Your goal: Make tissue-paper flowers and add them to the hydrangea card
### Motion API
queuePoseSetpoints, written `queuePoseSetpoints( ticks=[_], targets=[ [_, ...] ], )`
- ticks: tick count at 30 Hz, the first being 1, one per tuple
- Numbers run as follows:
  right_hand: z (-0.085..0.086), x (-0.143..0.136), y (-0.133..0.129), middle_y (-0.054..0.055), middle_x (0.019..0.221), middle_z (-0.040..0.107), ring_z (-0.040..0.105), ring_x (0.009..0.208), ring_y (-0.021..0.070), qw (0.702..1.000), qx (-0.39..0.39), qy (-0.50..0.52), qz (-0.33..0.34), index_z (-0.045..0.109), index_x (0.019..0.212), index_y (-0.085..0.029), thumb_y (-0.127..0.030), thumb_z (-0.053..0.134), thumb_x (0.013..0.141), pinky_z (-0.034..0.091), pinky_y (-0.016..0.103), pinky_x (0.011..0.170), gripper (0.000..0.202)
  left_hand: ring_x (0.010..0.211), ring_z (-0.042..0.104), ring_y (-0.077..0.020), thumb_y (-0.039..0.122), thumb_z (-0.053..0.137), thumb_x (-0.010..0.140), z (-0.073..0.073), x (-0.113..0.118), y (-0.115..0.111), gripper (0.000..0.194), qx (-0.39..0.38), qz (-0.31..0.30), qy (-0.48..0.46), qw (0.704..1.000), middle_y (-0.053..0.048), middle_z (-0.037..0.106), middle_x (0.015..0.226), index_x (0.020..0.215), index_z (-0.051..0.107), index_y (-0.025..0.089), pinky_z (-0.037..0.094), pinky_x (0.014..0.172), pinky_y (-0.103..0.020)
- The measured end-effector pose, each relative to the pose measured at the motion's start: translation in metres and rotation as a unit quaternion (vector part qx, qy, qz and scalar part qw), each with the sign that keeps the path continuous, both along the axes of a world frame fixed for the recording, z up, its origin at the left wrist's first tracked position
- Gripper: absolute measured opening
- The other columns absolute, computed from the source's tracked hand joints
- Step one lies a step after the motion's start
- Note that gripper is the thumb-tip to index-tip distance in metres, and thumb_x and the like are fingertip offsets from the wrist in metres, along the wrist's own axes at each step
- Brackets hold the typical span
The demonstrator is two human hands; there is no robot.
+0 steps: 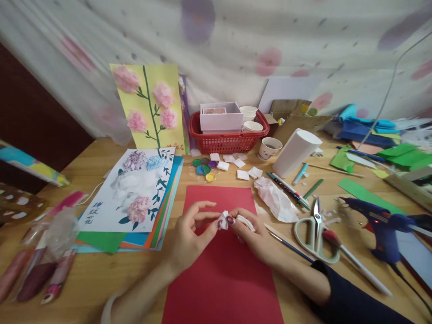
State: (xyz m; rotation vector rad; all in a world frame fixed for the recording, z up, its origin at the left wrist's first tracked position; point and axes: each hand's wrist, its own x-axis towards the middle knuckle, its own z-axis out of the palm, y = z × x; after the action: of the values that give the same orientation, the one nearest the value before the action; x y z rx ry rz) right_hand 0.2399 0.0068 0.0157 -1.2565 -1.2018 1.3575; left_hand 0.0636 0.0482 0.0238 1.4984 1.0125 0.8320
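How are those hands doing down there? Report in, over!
Left hand, right hand: fingers pinching small white paper piece. Folded white piece also in right hand. Red sheet underneath. Scissors apart, to the right.

The small paper piece (224, 218) is white. The sheet beneath (222, 279) is plain red. The left hand (191, 230) and right hand (253, 238) show dark red nails; the right sleeve (351, 292) is dark. The table (111, 283) displays a light yellow-brown wood grain. The standing card (166, 74) is yellow, with pink blossoms and a dark green stem. The flat picture (111, 213) is white, with purple, blue and pink flower heads and dark green leaves. The basket (222, 144) is red. The glue gun (383, 234) is dark blue with a red light. The curtain (229, 22) is white, patterned with purple and pink flowers.
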Motion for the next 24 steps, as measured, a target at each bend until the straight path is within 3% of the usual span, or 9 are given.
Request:
queuePoseSetpoints(
  ticks=[4,7,11,12,14,17,21,24],
  targets=[
    [-0.002,0.001,-0.002,-0.005,0.060,0.041,0.034,0.054,0.0087,1.000,0.006,-0.018,0.005,0.058,0.082,-0.018,-0.052,0.054,0.090,0.026,0.022,0.050,0.035,0.085,0.072,-0.0169,0.024,0.062,0.085,-0.003,0.000,0.000,0.027,0.015,0.010,0.032,0.999,-0.002,0.077,0.091,0.112,0.055,0.024,0.053,0.073,-0.025],
    [-0.003,0.002,-0.003,-0.006,0.060,0.041,0.034,0.054,0.0088,1.000,0.005,-0.021,0.003,0.055,0.079,-0.018,-0.052,0.053,0.091,0.026,0.021,0.049,0.035,0.087,0.071,-0.0157,0.023,0.060,0.086,-0.007,-0.001,0.004,0.024,0.028,0.034,0.011,0.999,-0.002,0.076,0.094,0.110,0.056,0.024,0.053,0.075,-0.023],
    [-0.003,0.004,-0.004,-0.006,0.060,0.038,0.032,0.054,0.0085,1.000,-0.007,-0.013,-0.005,0.052,0.079,-0.019,-0.052,0.053,0.091,0.025,0.021,0.050,0.035,0.088,0.069,-0.0139,0.020,0.056,0.088,-0.008,-0.003,0.009,0.005,0.085,0.088,-0.006,0.992,-0.001,0.072,0.093,0.090,0.061,0.022,0.053,0.076,-0.021],
    [-0.003,0.004,-0.004,-0.007,0.060,0.038,0.031,0.054,0.0084,1.000,-0.009,-0.009,-0.007,0.052,0.080,-0.019,-0.052,0.053,0.091,0.025,0.021,0.049,0.035,0.088,0.069,-0.0136,0.019,0.054,0.088,-0.007,-0.004,0.010,0.009,0.103,0.090,-0.002,0.991,-0.001,0.071,0.093,0.085,0.062,0.021,0.053,0.077,-0.021],
    [-0.003,0.004,-0.004,-0.007,0.060,0.037,0.031,0.054,0.0084,1.000,-0.010,-0.001,-0.008,0.052,0.080,-0.019,-0.052,0.052,0.091,0.024,0.021,0.049,0.035,0.092,0.067,-0.0141,0.015,0.049,0.090,-0.005,-0.005,0.009,0.020,0.134,0.078,0.013,0.988,-0.002,0.070,0.093,0.079,0.065,0.021,0.052,0.081,-0.022],
    [-0.004,0.004,-0.004,-0.006,0.060,0.039,0.031,0.054,0.0086,1.000,-0.008,-0.006,-0.009,0.054,0.081,-0.019,-0.054,0.053,0.090,0.025,0.021,0.049,0.036,0.098,0.064,-0.0156,0.011,0.045,0.090,-0.001,-0.005,0.005,0.027,0.153,0.029,0.037,0.987,-0.003,0.069,0.099,0.089,0.070,0.022,0.051,0.084,-0.025],
    [-0.003,0.003,-0.004,-0.004,0.063,0.044,0.035,0.056,0.0095,1.000,0.008,-0.013,-0.005,0.058,0.084,-0.018,-0.054,0.056,0.089,0.029,0.022,0.051,0.036,0.099,0.065,-0.0173,0.016,0.052,0.090,0.002,-0.002,-0.001,0.022,0.133,-0.046,0.034,0.989,-0.005,0.069,0.102,0.099,0.071,0.022,0.052,0.087,-0.028],
    [-0.002,0.003,-0.004,-0.001,0.070,0.053,0.042,0.061,0.0116,1.000,0.015,-0.007,0.000,0.061,0.086,-0.019,-0.054,0.060,0.085,0.035,0.023,0.057,0.035,0.097,0.065,-0.0170,0.018,0.056,0.089,0.003,0.000,-0.002,0.019,0.147,-0.047,0.042,0.987,-0.004,0.071,0.100,0.099,0.072,0.023,0.051,0.086,-0.027]
  ],
)
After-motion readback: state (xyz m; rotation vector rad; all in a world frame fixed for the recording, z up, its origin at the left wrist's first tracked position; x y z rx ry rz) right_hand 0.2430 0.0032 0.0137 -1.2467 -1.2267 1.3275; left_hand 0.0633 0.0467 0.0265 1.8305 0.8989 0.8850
